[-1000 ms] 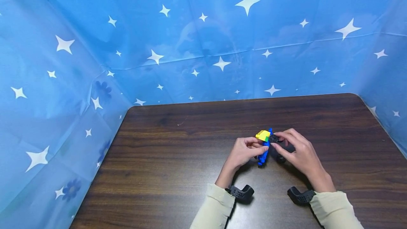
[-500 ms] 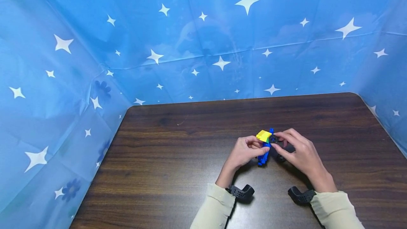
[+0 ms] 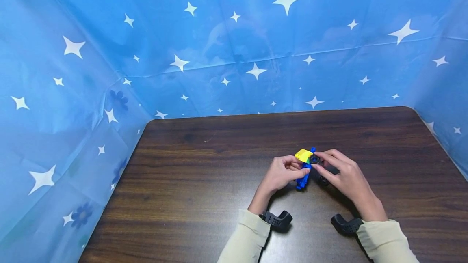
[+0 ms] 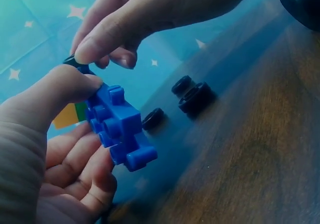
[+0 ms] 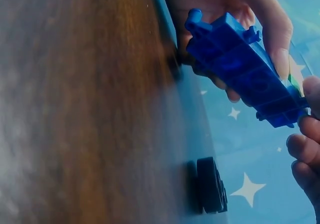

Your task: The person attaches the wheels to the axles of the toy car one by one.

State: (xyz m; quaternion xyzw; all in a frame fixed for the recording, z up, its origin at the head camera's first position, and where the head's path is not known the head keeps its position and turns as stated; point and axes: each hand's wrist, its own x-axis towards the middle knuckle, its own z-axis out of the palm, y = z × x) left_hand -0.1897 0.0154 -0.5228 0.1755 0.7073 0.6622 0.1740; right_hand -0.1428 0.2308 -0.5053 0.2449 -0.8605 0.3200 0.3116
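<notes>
Two hands observed above dark wooden table (image 3: 219, 165). Blue plastic brick chassis with yellow block (image 3: 304, 166) gripped by left hand (image 3: 280, 175). Small black wheel (image 3: 314, 159) pinched against chassis by right hand (image 3: 347, 177). Loose black wheels (image 4: 192, 95) noted on tabletop nearby.

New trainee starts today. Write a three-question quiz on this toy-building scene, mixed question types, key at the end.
1. True or false: the left hand holds the blue brick chassis clear of the table.
2. Which is pinched by the right hand at the chassis's far end? A) yellow brick B) black wheel C) green brick
3. Fill in: loose black wheels lie on the ____.

Key: 1 true; 2 B, the black wheel; 3 table.
</notes>
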